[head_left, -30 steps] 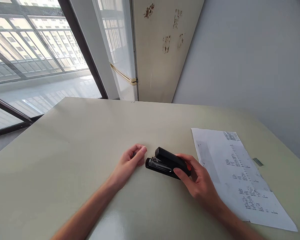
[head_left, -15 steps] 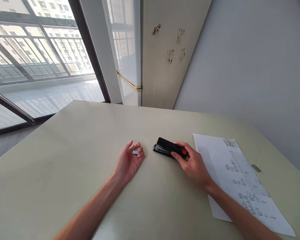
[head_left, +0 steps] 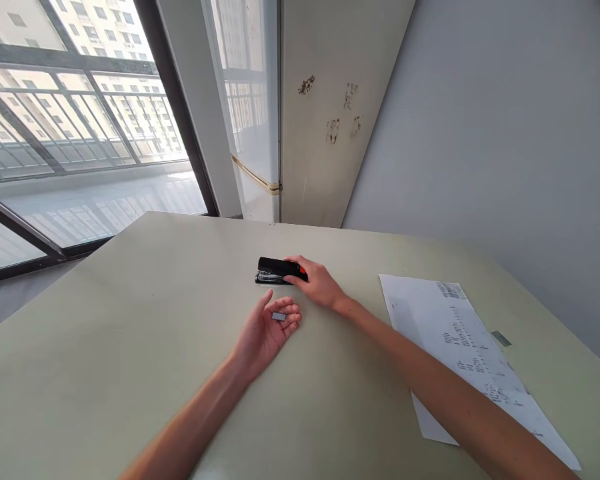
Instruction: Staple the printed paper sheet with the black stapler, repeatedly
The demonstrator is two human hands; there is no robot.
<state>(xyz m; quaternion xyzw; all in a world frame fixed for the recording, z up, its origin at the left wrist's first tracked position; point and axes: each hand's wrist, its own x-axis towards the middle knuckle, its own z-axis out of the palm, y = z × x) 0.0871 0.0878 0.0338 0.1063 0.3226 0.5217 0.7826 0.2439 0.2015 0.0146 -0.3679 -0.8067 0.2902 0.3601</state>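
A black stapler [head_left: 274, 267] with a red patch near its rear lies over the far middle of the table. My right hand [head_left: 313, 280] is closed around its rear end, thumb on the near side. Just in front of it, my left hand [head_left: 270, 330] rests palm up with its fingers loosely curled. Across those fingers lies a short grey strip of staples [head_left: 279, 317], held in the hand.
Printed paper [head_left: 405, 313] lies at the right, partly under my right forearm. Beyond it is a small grey strip [head_left: 501, 338]. The pale table [head_left: 105, 347] ends near a glass door [head_left: 90, 133], a fridge [head_left: 320, 173] and a wall [head_left: 480, 133].
My right hand has carried the stapler to the left and slightly away, to beyond my left hand. The fingers of my left hand have uncurled somewhat, baring more of the strip of staples.
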